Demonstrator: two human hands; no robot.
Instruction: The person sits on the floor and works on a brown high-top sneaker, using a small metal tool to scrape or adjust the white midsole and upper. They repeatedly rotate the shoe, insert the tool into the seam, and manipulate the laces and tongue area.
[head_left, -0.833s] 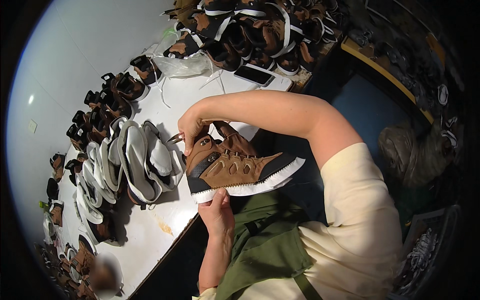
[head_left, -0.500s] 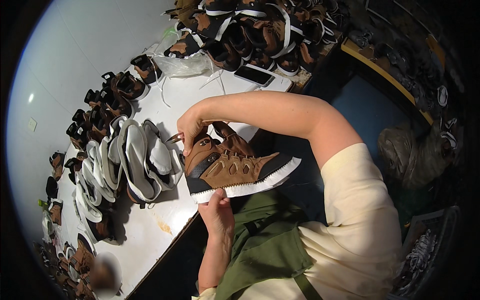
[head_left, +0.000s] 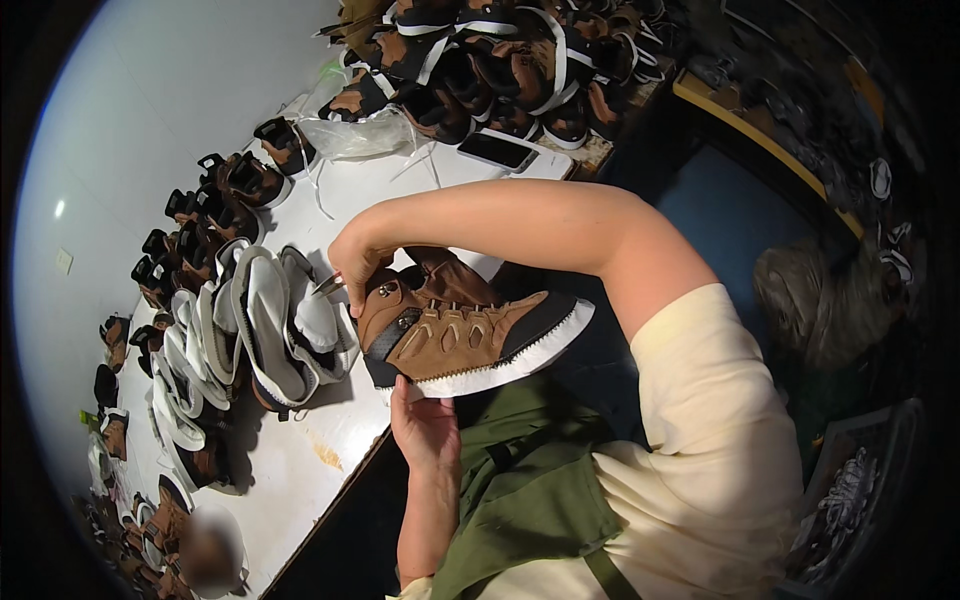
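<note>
My left hand (head_left: 425, 432) grips the brown shoe (head_left: 462, 335) from below at the heel, thumb against its white sole edge (head_left: 525, 357). The shoe is over the bench's near edge and my green apron (head_left: 535, 480), toe to my right. I judge it light, the upper soft enough to give, the toe and heel stiffer; the sole edge looks like the sure hold, while the collar would fold under pressure.

My right hand (head_left: 352, 262) is curled at the back of the collar, with a small metal tool (head_left: 327, 285) sticking out of it; its tip could scratch the upper.

Beyond, on the bench (head_left: 345, 420), a row of white-lined shoes (head_left: 265, 325) crowds my left. Farther off are brown-and-black shoes (head_left: 205, 225), a phone (head_left: 497, 151), a clear plastic bag (head_left: 360, 138) and a shoe pile (head_left: 515, 70).
</note>
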